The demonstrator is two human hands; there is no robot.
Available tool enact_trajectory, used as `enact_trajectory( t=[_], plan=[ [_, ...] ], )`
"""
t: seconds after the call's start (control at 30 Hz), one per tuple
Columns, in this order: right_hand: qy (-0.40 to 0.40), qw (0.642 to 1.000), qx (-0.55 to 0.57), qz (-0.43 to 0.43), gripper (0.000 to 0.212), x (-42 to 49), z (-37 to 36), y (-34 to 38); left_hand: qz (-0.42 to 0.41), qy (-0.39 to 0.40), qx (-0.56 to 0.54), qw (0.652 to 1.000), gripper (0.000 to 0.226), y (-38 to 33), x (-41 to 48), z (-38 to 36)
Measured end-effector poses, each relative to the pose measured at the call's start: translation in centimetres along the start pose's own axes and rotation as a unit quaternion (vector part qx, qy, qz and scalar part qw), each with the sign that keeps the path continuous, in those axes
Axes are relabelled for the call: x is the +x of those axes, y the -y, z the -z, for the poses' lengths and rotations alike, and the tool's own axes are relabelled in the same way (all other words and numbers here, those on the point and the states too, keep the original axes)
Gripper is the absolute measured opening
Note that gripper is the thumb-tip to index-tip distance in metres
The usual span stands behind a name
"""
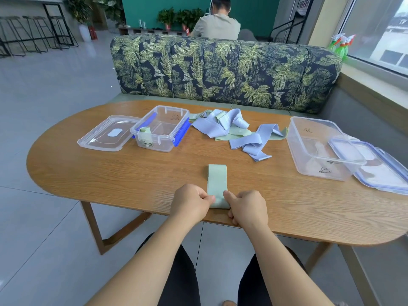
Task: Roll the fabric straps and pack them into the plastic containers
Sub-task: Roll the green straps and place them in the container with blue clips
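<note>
A pale green fabric strap [217, 181] lies flat on the wooden table [132, 173], running away from me. My left hand [191, 203] and my right hand [248, 208] pinch its near end from either side, fingers curled. A pile of lilac and green straps [231, 131] lies at the table's far middle. The small clear container [161, 128] with blue clips at the far left holds one rolled green strap [145, 130]. A larger clear container [320, 149] stands at the right.
A clear lid [106, 134] lies left of the small container. Another blue-rimmed lid [375, 166] leans against the large container at the right edge. A leaf-patterned sofa [220, 69] stands behind the table, and a person sits beyond it, back turned.
</note>
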State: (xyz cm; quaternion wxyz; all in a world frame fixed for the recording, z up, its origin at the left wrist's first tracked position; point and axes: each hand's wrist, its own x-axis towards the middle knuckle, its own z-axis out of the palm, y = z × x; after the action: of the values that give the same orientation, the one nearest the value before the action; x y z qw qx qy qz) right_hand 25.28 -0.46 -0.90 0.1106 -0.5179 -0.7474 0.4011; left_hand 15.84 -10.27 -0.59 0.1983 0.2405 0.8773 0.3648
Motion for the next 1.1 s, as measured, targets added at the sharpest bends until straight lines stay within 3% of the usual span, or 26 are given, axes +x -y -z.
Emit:
enact_trajectory(
  t=[0.2,0.3,0.87,1.0,1.1],
  plan=[
    [0.020,0.998,0.044,0.033,0.039,-1.3,0.7,-0.8,0.009,-0.003,0.006,1.000,0.018,0.0,-1.3,0.3],
    [0.040,0.992,0.103,0.055,0.024,-1.5,0.9,-1.4,0.015,-0.013,-0.001,1.000,0.018,0.0,-1.4,0.2],
    [0.059,0.997,0.049,0.026,0.028,0.2,0.8,-0.3,-0.033,-0.028,-0.033,0.999,0.014,0.2,-0.6,-0.5],
    [0.051,0.988,0.145,0.028,0.026,0.0,0.9,-0.9,-0.030,-0.021,-0.013,0.999,0.013,-0.2,-0.1,-0.2],
    [0.047,0.987,0.146,0.039,0.021,-0.2,1.0,-1.1,-0.020,-0.016,-0.008,1.000,0.009,-0.5,0.2,0.0]
  ],
)
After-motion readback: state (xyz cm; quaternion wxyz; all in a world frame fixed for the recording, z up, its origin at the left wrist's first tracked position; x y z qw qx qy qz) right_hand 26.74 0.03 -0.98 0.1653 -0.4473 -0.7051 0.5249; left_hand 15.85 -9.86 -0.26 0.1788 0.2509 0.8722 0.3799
